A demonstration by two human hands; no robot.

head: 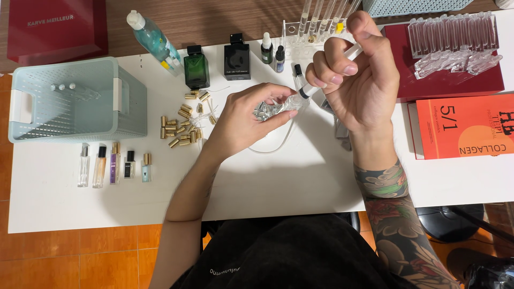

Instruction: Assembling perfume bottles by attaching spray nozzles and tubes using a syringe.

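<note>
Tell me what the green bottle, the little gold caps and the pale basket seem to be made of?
The green bottle looks like glass: see-through, glossy, with a black cap. The gold caps look like shiny metal, though metal-coated plastic is possible. The pale basket looks like matte moulded plastic, its walls pierced with a fine grid of holes.

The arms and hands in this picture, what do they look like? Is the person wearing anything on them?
Both arms are bare, with no sleeves, gloves, rings or watch showing. The right hand has trimmed nails, and its forearm is covered in a colourful tattoo of red, green and dark swirling shapes. The left hand and its forearm look plain, with only a faint mark.
</note>
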